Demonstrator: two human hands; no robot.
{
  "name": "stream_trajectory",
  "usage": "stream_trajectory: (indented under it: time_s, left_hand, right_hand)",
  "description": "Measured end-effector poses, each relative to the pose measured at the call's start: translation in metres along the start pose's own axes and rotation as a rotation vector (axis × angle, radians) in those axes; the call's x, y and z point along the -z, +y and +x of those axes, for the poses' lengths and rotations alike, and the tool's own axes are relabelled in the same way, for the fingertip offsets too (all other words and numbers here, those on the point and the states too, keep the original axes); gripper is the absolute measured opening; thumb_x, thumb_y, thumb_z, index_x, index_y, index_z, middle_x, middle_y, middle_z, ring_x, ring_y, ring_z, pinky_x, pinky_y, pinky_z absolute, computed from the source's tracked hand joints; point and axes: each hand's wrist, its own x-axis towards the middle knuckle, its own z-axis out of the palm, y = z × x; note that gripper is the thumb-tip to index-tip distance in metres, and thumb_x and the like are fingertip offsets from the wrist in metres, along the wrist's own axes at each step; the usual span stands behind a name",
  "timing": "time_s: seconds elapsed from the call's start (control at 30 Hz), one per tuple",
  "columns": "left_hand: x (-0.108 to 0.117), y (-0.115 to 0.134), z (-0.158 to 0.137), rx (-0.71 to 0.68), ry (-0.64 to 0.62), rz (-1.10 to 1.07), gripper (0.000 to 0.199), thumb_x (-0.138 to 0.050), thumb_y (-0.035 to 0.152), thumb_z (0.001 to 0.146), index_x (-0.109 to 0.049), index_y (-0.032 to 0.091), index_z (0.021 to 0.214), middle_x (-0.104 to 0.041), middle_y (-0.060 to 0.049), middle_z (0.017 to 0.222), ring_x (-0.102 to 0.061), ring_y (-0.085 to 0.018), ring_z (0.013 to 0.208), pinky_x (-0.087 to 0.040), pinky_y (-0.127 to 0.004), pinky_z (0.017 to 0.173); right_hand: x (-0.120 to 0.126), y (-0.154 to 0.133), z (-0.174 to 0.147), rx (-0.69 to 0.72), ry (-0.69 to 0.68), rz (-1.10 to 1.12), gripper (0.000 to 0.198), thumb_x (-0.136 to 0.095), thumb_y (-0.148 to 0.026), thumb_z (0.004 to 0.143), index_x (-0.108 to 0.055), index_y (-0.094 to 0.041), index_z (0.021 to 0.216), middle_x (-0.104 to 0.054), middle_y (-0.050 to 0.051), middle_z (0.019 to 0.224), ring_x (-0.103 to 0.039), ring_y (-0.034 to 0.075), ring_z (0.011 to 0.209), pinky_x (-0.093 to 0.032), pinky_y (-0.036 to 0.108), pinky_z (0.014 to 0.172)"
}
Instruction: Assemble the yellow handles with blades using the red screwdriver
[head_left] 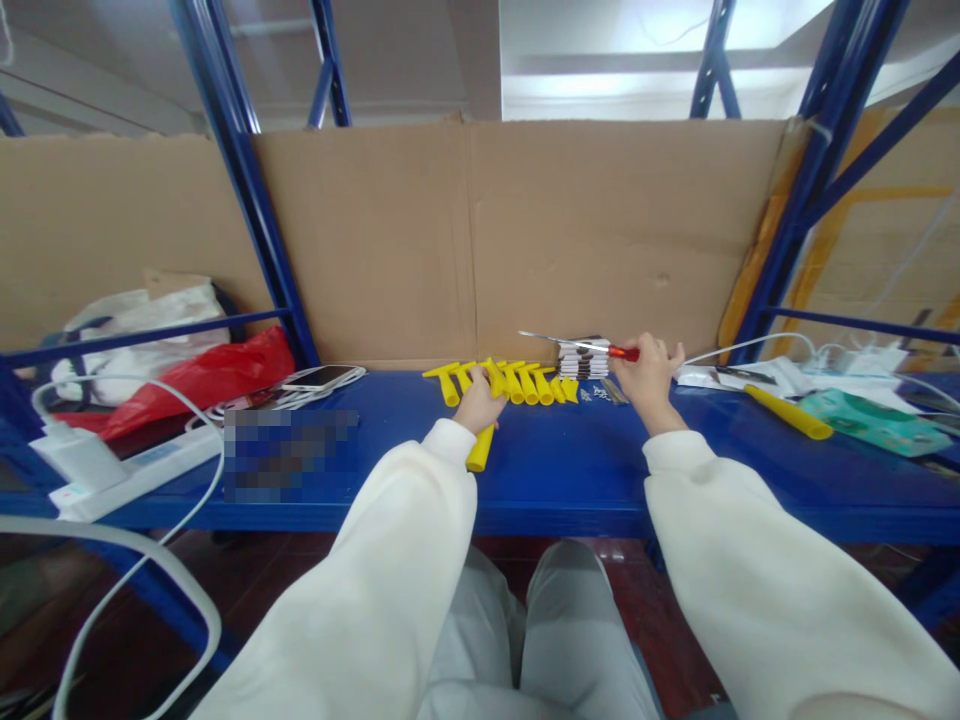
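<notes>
My left hand (481,402) is closed around a yellow plastic handle (481,452), whose lower end sticks out below my fingers and whose wider head shows above them. Behind that hand stands a row of similar yellow T-shaped handles (528,388) with smaller yellow pieces (564,390) at its right end. In my right hand (646,375) is a screwdriver (624,353) with a red and black grip, its long thin shaft pointing left. That shaft crosses in front of a stack of white and dark pieces (583,360). Small metal parts (600,393) lie just left of my right hand.
Cardboard (375,250) walls off the back of the blue shelf (555,480). On the left are a power strip (142,475), a phone (324,378), cables and a red bag (202,385). Another yellow piece (787,412) and a green packet (874,422) lie on the right.
</notes>
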Motion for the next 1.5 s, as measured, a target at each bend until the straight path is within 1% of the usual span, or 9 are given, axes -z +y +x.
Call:
stream_trajectory:
  time_s: [0.17, 0.33, 0.5, 0.6, 0.8, 1.0, 1.2, 1.3, 1.5]
  left_hand:
    - [-0.002, 0.0, -0.001, -0.011, -0.053, 0.012, 0.054, -0.059, 0.009, 0.087, -0.034, 0.015, 0.134, -0.062, -0.002, 0.086, -0.054, -0.011, 0.042, -0.051, -0.027, 0.048]
    - [-0.002, -0.001, -0.001, -0.013, -0.048, 0.007, 0.052, -0.059, 0.009, 0.087, -0.035, 0.016, 0.132, -0.061, -0.002, 0.09, -0.051, -0.009, 0.039, -0.05, -0.025, 0.045]
    - [-0.002, -0.001, 0.0, 0.008, -0.041, -0.037, 0.06, -0.066, 0.01, 0.083, -0.035, 0.016, 0.134, -0.061, 0.0, 0.085, -0.053, -0.01, 0.042, -0.051, -0.025, 0.049]
    - [-0.002, -0.001, 0.0, 0.014, -0.029, -0.044, 0.061, -0.067, 0.011, 0.083, -0.036, 0.017, 0.135, -0.06, 0.001, 0.081, -0.054, -0.012, 0.043, -0.051, -0.026, 0.05]
    - [-0.001, 0.0, -0.001, 0.007, -0.025, -0.023, 0.059, -0.063, 0.01, 0.084, -0.034, 0.016, 0.136, -0.063, -0.003, 0.084, -0.056, -0.014, 0.044, -0.053, -0.03, 0.051]
    - [-0.001, 0.003, -0.003, 0.009, -0.025, -0.007, 0.057, -0.06, 0.008, 0.086, -0.032, 0.016, 0.135, -0.059, 0.0, 0.082, -0.05, -0.01, 0.039, -0.047, -0.025, 0.044]
    - [-0.001, 0.002, -0.002, -0.001, -0.024, 0.011, 0.057, -0.06, 0.009, 0.087, -0.033, 0.015, 0.137, -0.058, 0.001, 0.08, -0.052, -0.011, 0.039, -0.046, -0.025, 0.042]
    - [-0.002, 0.001, -0.001, 0.008, -0.029, 0.035, 0.058, -0.061, 0.009, 0.087, -0.033, 0.014, 0.138, -0.059, 0.001, 0.082, -0.054, -0.011, 0.04, -0.049, -0.025, 0.044]
    - [-0.003, 0.001, 0.0, 0.031, -0.018, 0.068, 0.06, -0.065, 0.012, 0.087, -0.034, 0.015, 0.139, -0.063, -0.001, 0.086, -0.062, -0.013, 0.047, -0.057, -0.028, 0.054]
  right_hand:
    - [-0.005, -0.004, -0.003, 0.09, -0.148, 0.014, 0.011, -0.057, -0.019, 0.073, -0.051, -0.025, 0.081, -0.069, 0.006, 0.092, -0.058, 0.03, 0.1, -0.021, 0.061, 0.111]
    - [-0.006, -0.008, -0.005, 0.139, -0.215, -0.017, 0.011, -0.057, -0.019, 0.072, -0.05, -0.025, 0.079, -0.069, 0.007, 0.09, -0.059, 0.031, 0.098, -0.025, 0.057, 0.107]
    - [-0.007, -0.006, -0.005, 0.134, -0.221, -0.027, 0.011, -0.057, -0.019, 0.075, -0.049, -0.025, 0.078, -0.068, 0.007, 0.09, -0.059, 0.03, 0.098, -0.025, 0.055, 0.106]
    - [-0.007, -0.004, -0.005, 0.136, -0.227, -0.028, 0.012, -0.058, -0.019, 0.074, -0.048, -0.025, 0.078, -0.067, 0.006, 0.088, -0.058, 0.03, 0.097, -0.026, 0.054, 0.105]
    - [-0.008, -0.002, -0.005, 0.152, -0.254, -0.031, 0.014, -0.059, -0.018, 0.072, -0.047, -0.025, 0.077, -0.067, 0.006, 0.087, -0.058, 0.03, 0.097, -0.026, 0.054, 0.106]
    - [-0.01, -0.002, -0.005, 0.156, -0.258, -0.033, 0.013, -0.058, -0.018, 0.072, -0.049, -0.025, 0.078, -0.068, 0.006, 0.087, -0.058, 0.03, 0.096, -0.026, 0.054, 0.105]
    - [-0.01, -0.002, -0.006, 0.158, -0.259, -0.044, 0.012, -0.057, -0.018, 0.073, -0.049, -0.025, 0.078, -0.067, 0.007, 0.087, -0.058, 0.03, 0.097, -0.026, 0.054, 0.104]
    - [-0.01, -0.001, -0.006, 0.178, -0.25, -0.058, 0.011, -0.056, -0.019, 0.073, -0.048, -0.024, 0.078, -0.067, 0.006, 0.085, -0.058, 0.029, 0.094, -0.028, 0.051, 0.102]
    - [-0.011, 0.001, -0.005, 0.21, -0.24, -0.095, 0.01, -0.056, -0.019, 0.072, -0.049, -0.023, 0.078, -0.065, 0.005, 0.082, -0.057, 0.027, 0.089, -0.029, 0.048, 0.098]
